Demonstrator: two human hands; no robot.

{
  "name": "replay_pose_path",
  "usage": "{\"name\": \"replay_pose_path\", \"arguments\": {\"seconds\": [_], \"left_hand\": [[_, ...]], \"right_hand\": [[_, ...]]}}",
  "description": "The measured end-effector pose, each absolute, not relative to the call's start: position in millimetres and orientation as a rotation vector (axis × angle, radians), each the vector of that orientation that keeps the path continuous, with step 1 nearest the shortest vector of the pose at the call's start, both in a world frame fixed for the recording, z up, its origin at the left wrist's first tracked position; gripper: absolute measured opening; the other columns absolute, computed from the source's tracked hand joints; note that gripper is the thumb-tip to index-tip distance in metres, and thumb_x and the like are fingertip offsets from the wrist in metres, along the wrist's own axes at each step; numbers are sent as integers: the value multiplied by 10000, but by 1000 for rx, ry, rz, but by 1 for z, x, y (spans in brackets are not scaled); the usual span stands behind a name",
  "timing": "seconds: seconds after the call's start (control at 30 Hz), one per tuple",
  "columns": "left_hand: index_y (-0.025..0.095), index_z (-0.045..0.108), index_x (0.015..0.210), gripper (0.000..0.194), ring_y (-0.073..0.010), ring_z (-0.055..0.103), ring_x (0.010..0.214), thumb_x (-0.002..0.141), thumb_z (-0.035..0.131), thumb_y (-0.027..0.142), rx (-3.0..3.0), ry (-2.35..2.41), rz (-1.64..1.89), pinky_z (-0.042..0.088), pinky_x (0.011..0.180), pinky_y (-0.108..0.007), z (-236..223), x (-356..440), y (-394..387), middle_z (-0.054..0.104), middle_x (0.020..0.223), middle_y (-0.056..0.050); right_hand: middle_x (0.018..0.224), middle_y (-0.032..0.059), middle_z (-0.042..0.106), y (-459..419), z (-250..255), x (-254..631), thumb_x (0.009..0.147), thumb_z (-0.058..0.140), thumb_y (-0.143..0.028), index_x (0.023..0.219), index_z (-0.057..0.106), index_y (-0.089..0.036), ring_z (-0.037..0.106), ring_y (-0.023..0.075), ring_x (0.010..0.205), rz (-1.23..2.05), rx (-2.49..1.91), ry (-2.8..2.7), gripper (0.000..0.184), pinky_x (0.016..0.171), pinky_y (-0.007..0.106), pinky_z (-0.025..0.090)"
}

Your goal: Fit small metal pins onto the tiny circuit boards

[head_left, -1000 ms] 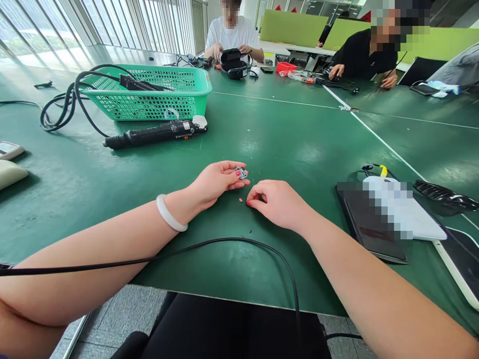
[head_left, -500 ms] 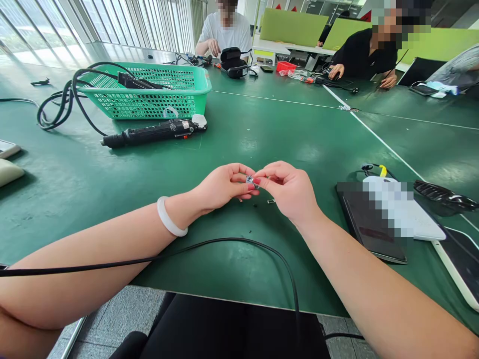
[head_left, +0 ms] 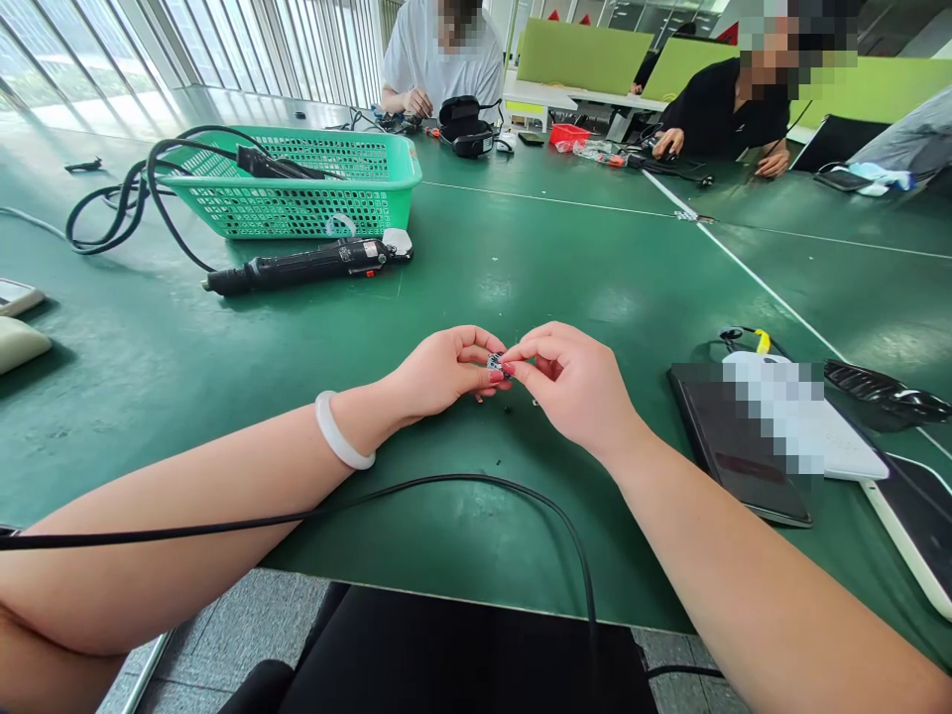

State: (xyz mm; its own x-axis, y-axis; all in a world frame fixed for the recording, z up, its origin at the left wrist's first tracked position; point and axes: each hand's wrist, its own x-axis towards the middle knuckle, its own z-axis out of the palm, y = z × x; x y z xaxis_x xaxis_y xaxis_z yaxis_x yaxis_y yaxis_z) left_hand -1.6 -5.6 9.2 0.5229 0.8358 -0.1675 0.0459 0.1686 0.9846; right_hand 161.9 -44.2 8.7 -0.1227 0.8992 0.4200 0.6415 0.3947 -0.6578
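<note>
- Silvery and dark in pattern, a small piece (head_left: pixel 494 361) is being held over the green table (head_left: pixel 446 540), between the two hands and beyond the black cable (head_left: pixel 446 477).
- Its left side is being pinched between the thumb and fingers of the left hand (head_left: pixel 438 372); its right side is being nipped by the thumb and forefinger of the right hand (head_left: pixel 584 382). Whether something tinier is being gripped there too cannot be told.
- Much of its surface is being covered by fingertips, so its exact shape is being hidden.
- Very little weight is probably being carried; stiffness and some slipperiness are being suggested by the metallic look, and fine detail may be being endangered by any hard squeeze.
- Opposite edges are being used for the hold, seemingly the best place, with the patterned face being spared pressure.
- Just below the fingers, an orange bit (head_left: pixel 480 399) is being supported by the table.
</note>
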Motion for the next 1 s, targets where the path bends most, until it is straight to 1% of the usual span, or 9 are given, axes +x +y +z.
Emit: {"name": "replay_pose_path", "arguments": {"seconds": [0.17,0.27,0.37,0.53,0.7,0.83,0.93,1.0], "left_hand": [[118,532,879,181,-80,608,613,746,637,53,1300,851,677,491,633,-249,10,-1,-6,660,713,-15],[120,531,878,175,-92,622,637,752,640,65,1310,833,673,493,637,-254,8,-1,-6,667,725,-25],[121,528,881,172,-96,625,653,759,639,72,1310,836,670,496,644,-257,8,-1,-6,670,729,-29],[116,526,883,173,-87,619,635,761,625,44,1279,832,687,494,636,-247,6,-2,-5,652,696,-10],[122,522,913,185,-126,667,730,775,626,57,1186,825,717,508,652,-250,2,-4,-1,666,758,-31],[124,528,951,143,-81,658,709,830,556,52,1052,898,835,516,719,-232,2,-5,3,659,792,-22],[120,530,950,142,-69,647,676,837,533,34,979,941,920,520,756,-245,1,-6,6,648,811,-17],[120,531,937,151,-75,645,672,821,551,25,971,957,932,520,761,-256,1,-6,8,644,805,-18]], "right_hand": [[821,9,625,-44,8,161,806,567,-114,756,675,-205,531,111,661,287,-1288,-1887,150,581,267,424],[817,10,624,-44,7,161,812,547,-97,752,663,-206,554,120,704,263,-1252,-1858,171,593,265,436],[808,9,624,-45,7,161,812,550,-107,752,665,-211,550,119,687,268,-1248,-1829,166,577,263,434],[818,5,633,-46,9,163,803,591,-176,786,706,-224,466,83,543,242,-1286,-1925,125,510,261,399],[808,8,645,-49,11,168,829,557,-168,820,730,-238,528,103,616,146,-1235,-1951,187,544,260,412],[826,6,656,-50,10,166,837,558,-186,843,728,-248,529,104,610,231,-1284,-1981,181,557,269,410],[843,13,665,-48,5,158,798,626,-244,853,718,-238,568,141,706,352,-1399,-2147,107,605,288,419],[881,27,665,-46,0,151,792,637,-260,883,705,-226,582,168,782,401,-1472,-2222,119,643,302,422]]}}
